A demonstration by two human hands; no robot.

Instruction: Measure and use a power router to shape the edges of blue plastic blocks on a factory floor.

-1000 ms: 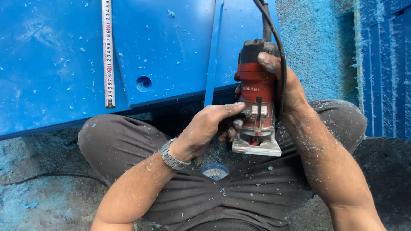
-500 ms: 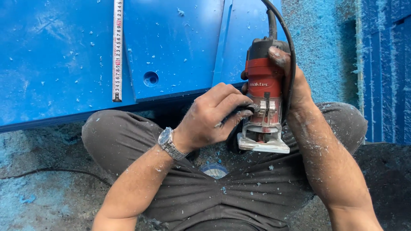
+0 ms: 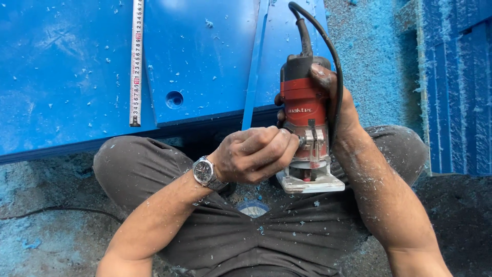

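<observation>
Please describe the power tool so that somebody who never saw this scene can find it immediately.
Start at the big blue board lying across the top, with a steel ruler on it. Just below its right end, above the seated person's lap, the right hand holds a router upright while the left hand grips its lower body. It is the only red and black thing here, with a black cable on top and a square clear base.

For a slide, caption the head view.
Seated person's right hand grips red trim router; left hand pinches its side knob, blue plastic sheets ahead.

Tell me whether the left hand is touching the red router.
Touching. The head view shows the left hand closed against the knob on the red router, with no gap; the right hand wraps its body.
</observation>
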